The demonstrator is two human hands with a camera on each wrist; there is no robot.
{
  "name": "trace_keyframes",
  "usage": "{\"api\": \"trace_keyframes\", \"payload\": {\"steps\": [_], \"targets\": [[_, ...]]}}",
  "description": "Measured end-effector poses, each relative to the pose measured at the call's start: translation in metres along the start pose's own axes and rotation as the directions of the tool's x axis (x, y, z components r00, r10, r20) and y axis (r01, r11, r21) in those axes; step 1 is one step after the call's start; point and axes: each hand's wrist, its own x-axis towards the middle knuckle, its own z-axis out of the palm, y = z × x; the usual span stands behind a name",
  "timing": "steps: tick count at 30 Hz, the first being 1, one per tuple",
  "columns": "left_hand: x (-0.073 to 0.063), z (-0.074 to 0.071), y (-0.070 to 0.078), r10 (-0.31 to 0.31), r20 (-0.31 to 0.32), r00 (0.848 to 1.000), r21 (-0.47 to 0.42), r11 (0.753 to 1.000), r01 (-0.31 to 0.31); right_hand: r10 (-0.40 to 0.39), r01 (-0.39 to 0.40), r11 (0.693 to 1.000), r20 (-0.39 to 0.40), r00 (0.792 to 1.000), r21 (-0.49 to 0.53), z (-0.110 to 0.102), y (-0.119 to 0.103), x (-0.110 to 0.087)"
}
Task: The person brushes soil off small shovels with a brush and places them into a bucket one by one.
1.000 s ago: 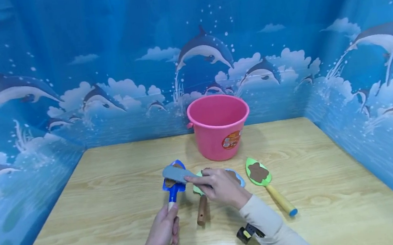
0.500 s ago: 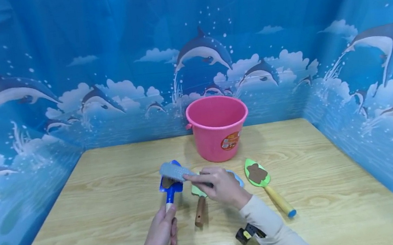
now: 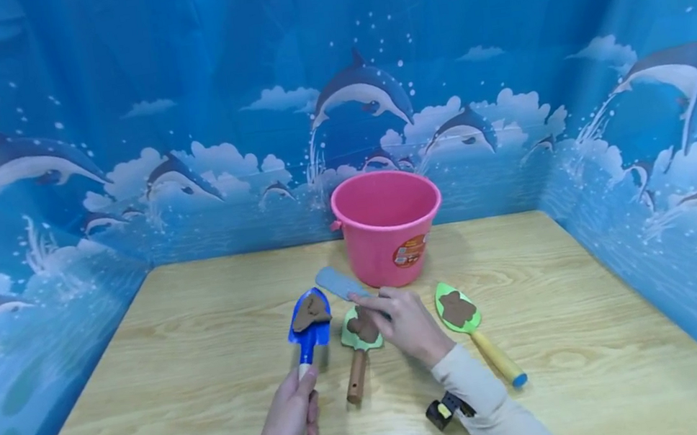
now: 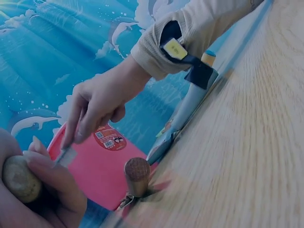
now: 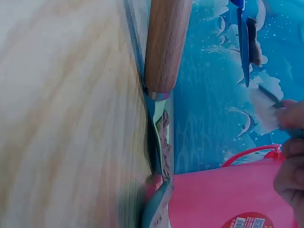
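Observation:
My left hand grips the pale handle of a blue toy shovel, its blade raised and bearing a brown clay-like lump. Between the thumb and fingers of my right hand is a flat grey-blue spatula, its blade pointing left, just right of the shovel and apart from it. Below that hand lies a pale green shovel with a wooden handle, also carrying brown lump. In the left wrist view, my left fingers wrap the handle's rounded end.
A pink bucket stands at the back of the wooden table. At right lies a leaf-shaped green shovel with a yellow handle and brown lump. A light-blue handle shows under the right sleeve. A dolphin-print curtain encloses three sides.
The right hand has drawn the spatula off the blue shovel, toward the right, uncovering the brown lump on its blade. The left hand keeps its grip almost in place.

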Motion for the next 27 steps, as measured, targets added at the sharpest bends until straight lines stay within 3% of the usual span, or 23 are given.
{"api": "trace_keyframes", "payload": {"steps": [6, 9, 13, 20, 27], "targets": [[0.0, -0.003, 0.001, 0.003, -0.004, 1.0, -0.028, 1.0, -0.003, -0.097, 0.085, 0.988, 0.084, 0.992, 0.132, -0.002, -0.007, 0.004], [0.001, -0.002, 0.001, 0.016, -0.005, 1.0, -0.024, 1.0, -0.016, -0.139, 0.119, 0.983, 0.144, 0.98, 0.138, -0.001, -0.011, 0.004], [0.0, -0.001, 0.002, 0.018, -0.011, 1.0, -0.021, 1.0, -0.018, -0.127, 0.106, 0.987, 0.179, 0.976, 0.12, 0.002, -0.015, 0.003], [0.0, 0.0, 0.002, -0.006, -0.013, 1.0, -0.035, 0.999, 0.005, -0.089, 0.084, 0.995, 0.114, 0.99, 0.047, 0.009, -0.019, 0.003], [0.001, 0.0, 0.002, 0.022, -0.047, 0.999, 0.009, 1.0, -0.022, -0.061, 0.06, 0.998, 0.023, 0.998, 0.017, 0.014, -0.02, 0.004]]}}
